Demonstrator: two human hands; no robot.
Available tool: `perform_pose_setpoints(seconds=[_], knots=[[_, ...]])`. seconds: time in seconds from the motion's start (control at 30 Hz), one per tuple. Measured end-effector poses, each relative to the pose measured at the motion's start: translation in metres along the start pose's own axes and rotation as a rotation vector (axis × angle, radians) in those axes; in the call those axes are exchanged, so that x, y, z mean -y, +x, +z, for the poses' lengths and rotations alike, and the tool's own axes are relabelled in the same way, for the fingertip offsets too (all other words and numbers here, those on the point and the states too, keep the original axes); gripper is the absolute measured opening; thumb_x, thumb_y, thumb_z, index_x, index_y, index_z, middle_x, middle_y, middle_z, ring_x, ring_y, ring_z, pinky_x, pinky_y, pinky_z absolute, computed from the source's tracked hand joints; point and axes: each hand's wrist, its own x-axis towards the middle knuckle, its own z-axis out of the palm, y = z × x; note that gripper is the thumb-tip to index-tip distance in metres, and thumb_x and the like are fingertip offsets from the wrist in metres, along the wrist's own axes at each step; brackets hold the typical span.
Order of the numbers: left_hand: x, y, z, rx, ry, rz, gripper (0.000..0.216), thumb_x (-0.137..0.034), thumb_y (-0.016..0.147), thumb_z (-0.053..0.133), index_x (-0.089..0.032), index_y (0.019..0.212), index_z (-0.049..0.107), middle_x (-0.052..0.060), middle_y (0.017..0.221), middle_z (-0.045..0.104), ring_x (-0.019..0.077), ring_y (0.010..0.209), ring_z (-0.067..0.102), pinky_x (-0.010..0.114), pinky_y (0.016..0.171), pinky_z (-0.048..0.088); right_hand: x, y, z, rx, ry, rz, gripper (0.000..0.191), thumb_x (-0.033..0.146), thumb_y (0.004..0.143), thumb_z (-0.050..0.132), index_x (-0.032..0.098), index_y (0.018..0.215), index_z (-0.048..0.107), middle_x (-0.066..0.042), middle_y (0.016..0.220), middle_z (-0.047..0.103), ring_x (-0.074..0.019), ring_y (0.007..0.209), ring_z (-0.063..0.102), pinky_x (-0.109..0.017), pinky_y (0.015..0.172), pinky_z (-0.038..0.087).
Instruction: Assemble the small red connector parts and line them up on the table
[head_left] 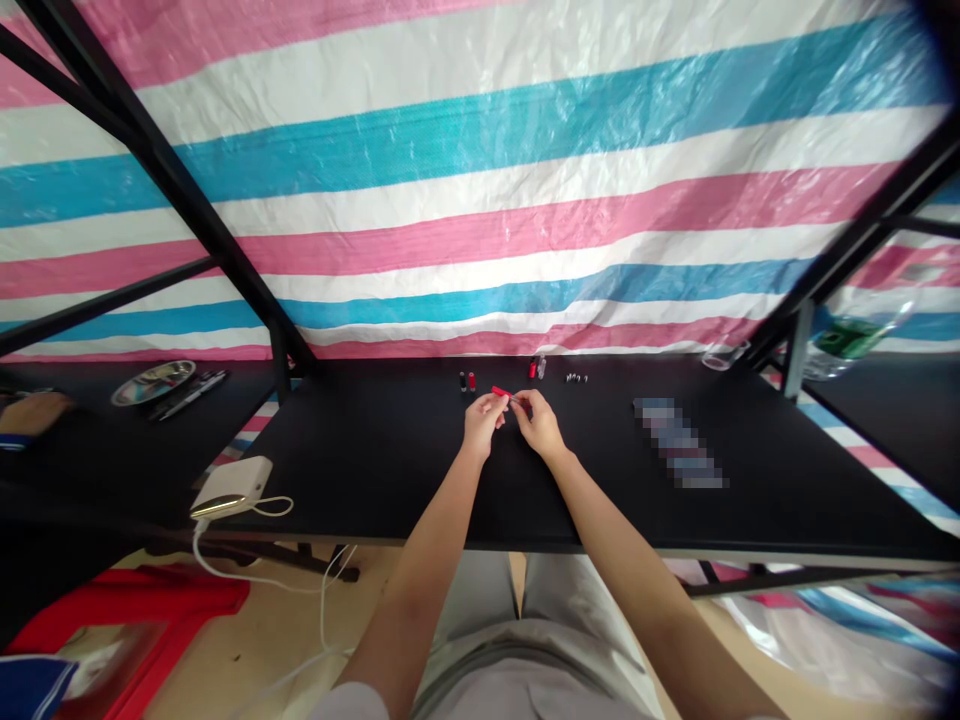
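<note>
Red slender piece (501,392), shown over the black bench (375,470) toward its far edge, was clamped between the closed fingers of the left hand (486,420). The right hand (538,420) had its fingertips pinched together on a slender greyish part (515,399) at the right end of the piece (too small in this view to identify). Handling of this one piece thus appeared to be under way and not complete, since both hands were engaged on it. Beyond them, a small black cylinder (463,381) and a small red cylinder (472,381) stood side by side; farther right were a second red item (532,367), a clear item (541,367) just beside it, and a short row of silvery bits (577,379). These lay untouched by either hand and seemed to be what was left; whether any had already been dealt with could not be told.
</note>
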Motion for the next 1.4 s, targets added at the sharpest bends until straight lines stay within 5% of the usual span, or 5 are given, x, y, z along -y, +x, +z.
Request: perform_pose_setpoints(seconds=[0.37,0.63,0.83,0.97,1.4], knots=[[0.001,-0.002,0.002,-0.048,0.113,0.047,0.035,-0.041,0.062,0.068,-0.012,0.079,0.061,0.001,0.065,0.057,0.0045,0.048,0.046,0.018,0.044,0.034,-0.002,0.001,-0.001,-0.001,-0.137,-0.055,0.02,0.032,0.083,0.047,0.019,0.093,0.059,-0.005,0.093,0.058,-0.0138,0.075,0.053,-0.028,0.07,0.039],[0.002,0.0,-0.002,-0.295,0.202,0.13,0.032,-0.041,0.068,0.062,-0.013,0.083,0.059,0.003,0.068,0.058,0.0094,0.056,0.053,0.019,0.046,0.039,-0.01,0.008,-0.007,-0.146,-0.338,0.294,0.016,0.029,0.078,0.049,0.018,0.082,0.059,-0.004,0.079,0.06,-0.0175,0.079,0.054,-0.028,0.07,0.036],[0.003,0.012,0.011,-0.181,0.522,0.239,0.021,-0.034,0.071,0.059,-0.015,0.081,0.062,0.003,0.07,0.062,0.0112,0.062,0.055,0.023,0.062,0.044,-0.027,0.029,-0.017,-0.091,-0.284,0.584,0.015,0.031,0.074,0.051,0.02,0.081,0.06,-0.003,0.076,0.064,-0.0168,0.071,0.058,-0.026,0.062,0.038],[0.005,0.033,0.026,-0.048,0.769,0.279,0.014,-0.028,0.072,0.059,-0.017,0.077,0.064,0.003,0.07,0.063,0.0122,0.064,0.055,0.024,0.067,0.042,-0.037,0.045,-0.016,-0.023,-0.358,0.593,0.015,0.03,0.075,0.052,0.02,0.084,0.061,-0.003,0.081,0.066,-0.0179,0.077,0.06,-0.028,0.067,0.039],[0.013,0.08,0.052,0.028,1.256,0.171,0.015,-0.031,0.076,0.057,-0.021,0.083,0.066,0.005,0.086,0.065,0.0194,0.087,0.055,0.031,0.077,0.037,-0.054,0.059,-0.009,0.059,-0.536,0.549,0.02,0.031,0.08,0.049,0.02,0.09,0.062,-0.007,0.084,0.066,-0.0195,0.083,0.06,-0.033,0.077,0.036]])
